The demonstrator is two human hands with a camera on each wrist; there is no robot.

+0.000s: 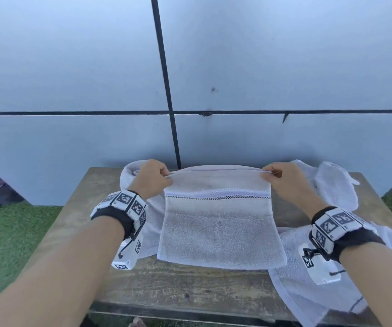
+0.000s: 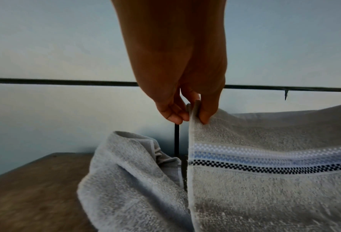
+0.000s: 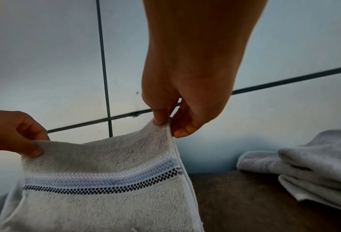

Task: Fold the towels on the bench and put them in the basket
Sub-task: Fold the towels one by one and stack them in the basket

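Note:
A white towel (image 1: 218, 230) with a blue and dark checked stripe hangs doubled over the middle of the wooden bench (image 1: 77, 223), its lower edge resting on the wood. My left hand (image 1: 153, 178) pinches its upper left corner (image 2: 193, 113) between thumb and fingers. My right hand (image 1: 278, 178) pinches the upper right corner (image 3: 166, 125) the same way. The top edge is stretched taut between both hands. No basket is in view.
A crumpled pale towel (image 1: 131, 175) lies behind my left hand. More white towels (image 1: 331, 185) lie at the right, one (image 1: 308, 286) draping over the bench's front right. A grey panelled wall (image 1: 261, 67) stands right behind the bench. Green turf (image 1: 6, 232) surrounds it.

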